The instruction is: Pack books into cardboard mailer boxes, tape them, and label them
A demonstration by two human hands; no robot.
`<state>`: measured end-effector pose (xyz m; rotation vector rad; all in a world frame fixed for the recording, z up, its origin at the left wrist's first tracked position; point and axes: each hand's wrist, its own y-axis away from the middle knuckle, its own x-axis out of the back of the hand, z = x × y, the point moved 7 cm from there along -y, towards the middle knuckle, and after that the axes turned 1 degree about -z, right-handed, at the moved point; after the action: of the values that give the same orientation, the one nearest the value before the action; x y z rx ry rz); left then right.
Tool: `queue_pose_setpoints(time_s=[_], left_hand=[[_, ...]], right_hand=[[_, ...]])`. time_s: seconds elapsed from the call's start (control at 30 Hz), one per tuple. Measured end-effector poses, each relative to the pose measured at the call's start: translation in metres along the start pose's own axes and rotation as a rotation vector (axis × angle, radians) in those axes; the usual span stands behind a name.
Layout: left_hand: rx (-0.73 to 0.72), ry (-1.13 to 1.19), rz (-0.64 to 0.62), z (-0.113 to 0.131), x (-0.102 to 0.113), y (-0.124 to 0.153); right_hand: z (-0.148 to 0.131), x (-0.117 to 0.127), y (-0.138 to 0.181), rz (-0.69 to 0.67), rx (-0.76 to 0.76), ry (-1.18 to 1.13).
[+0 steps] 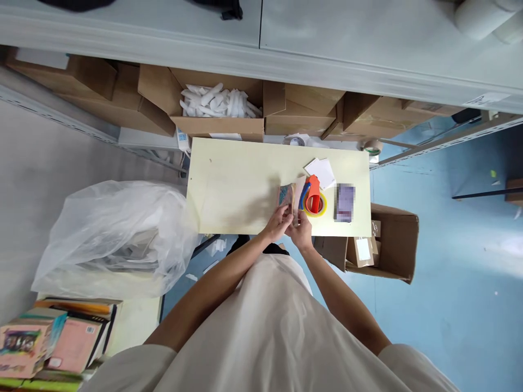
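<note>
My left hand [278, 222] and my right hand [301, 228] meet at the near edge of a pale yellow table [237, 185]. Both pinch a small flat patterned packet [286, 197] that lies just beyond my fingers. Right beside it stands an orange tape dispenser [312, 197] with a yellow roll. Some white cards [321, 172] lie behind the dispenser, and a purple blurred item [345, 202] rests to its right.
Open cardboard boxes [220, 106] line the shelf behind the table, one filled with white pieces. A big clear plastic bag [114, 234] bulges at the left. An open carton [384, 245] sits on the blue floor at the right. Books [49, 340] are stacked at the lower left.
</note>
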<state>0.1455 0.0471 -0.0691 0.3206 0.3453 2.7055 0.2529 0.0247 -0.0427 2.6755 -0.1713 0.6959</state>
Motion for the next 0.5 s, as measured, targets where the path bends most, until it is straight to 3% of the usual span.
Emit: queue_pose_setpoints(time_s=[0.13, 0.23, 0.37, 0.5], left_hand=[[0.03, 0.214, 0.055, 0.002, 0.039, 0.011], [0.108, 0.117, 0.183, -0.015, 0.078, 0.019], [0.32, -0.02, 0.274, -0.056, 0.115, 0.018], [0.425, -0.073, 0.324, -0.089, 0.135, 0.013]], right_hand=[[-0.025, -0.039, 0.005, -0.133, 0.205, 0.009], [-0.03, -0.073, 0.009, -0.296, 0.288, -0.008], [-0.023, -0.104, 0.005, -0.446, 0.299, -0.09], [-0.009, -0.121, -0.006, -0.484, 0.217, -0.149]])
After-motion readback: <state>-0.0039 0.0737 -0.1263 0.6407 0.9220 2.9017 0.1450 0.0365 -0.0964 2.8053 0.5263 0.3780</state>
